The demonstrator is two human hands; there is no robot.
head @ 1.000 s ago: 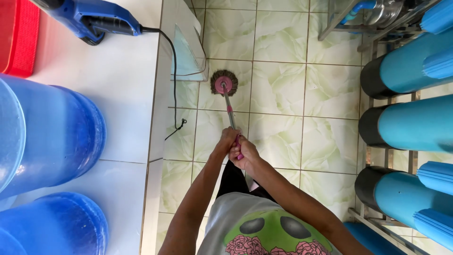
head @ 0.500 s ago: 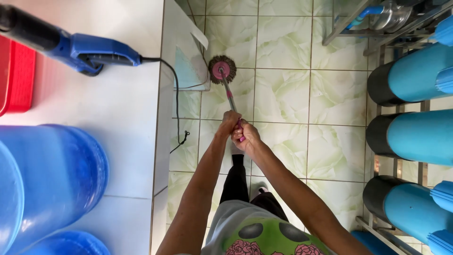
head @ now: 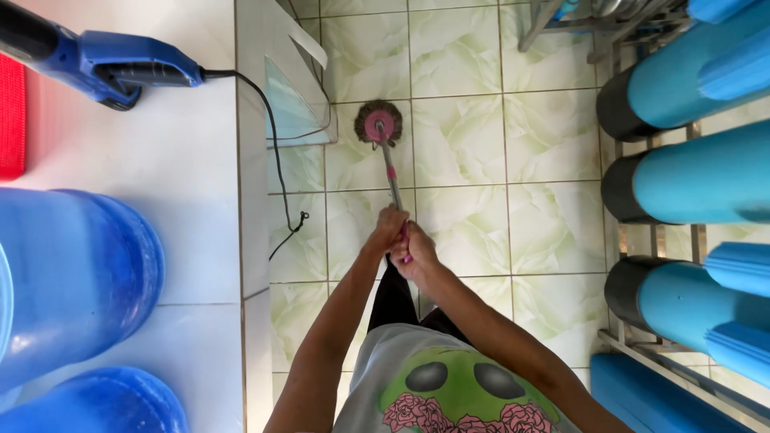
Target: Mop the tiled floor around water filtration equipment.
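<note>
I hold a spin mop by its thin metal pole [head: 391, 172]. My left hand [head: 387, 229] grips the pole higher toward the head, and my right hand [head: 415, 253] grips the pink handle end just behind it. The round mop head [head: 378, 123], grey fringe around a pink disc, rests on the pale green tiled floor [head: 473, 152] in front of me, close to the base of a white counter.
A white tiled counter [head: 160, 176] on the left carries large blue water jugs [head: 72, 273], a blue corded power tool [head: 112, 64] and a red mat [head: 11, 120]. Its black cord [head: 281, 176] hangs down the side. A metal rack with teal cylinders [head: 698, 176] lines the right.
The mop head has slid a little farther away along the floor, and my view has shifted right, showing less of the counter's jugs.
</note>
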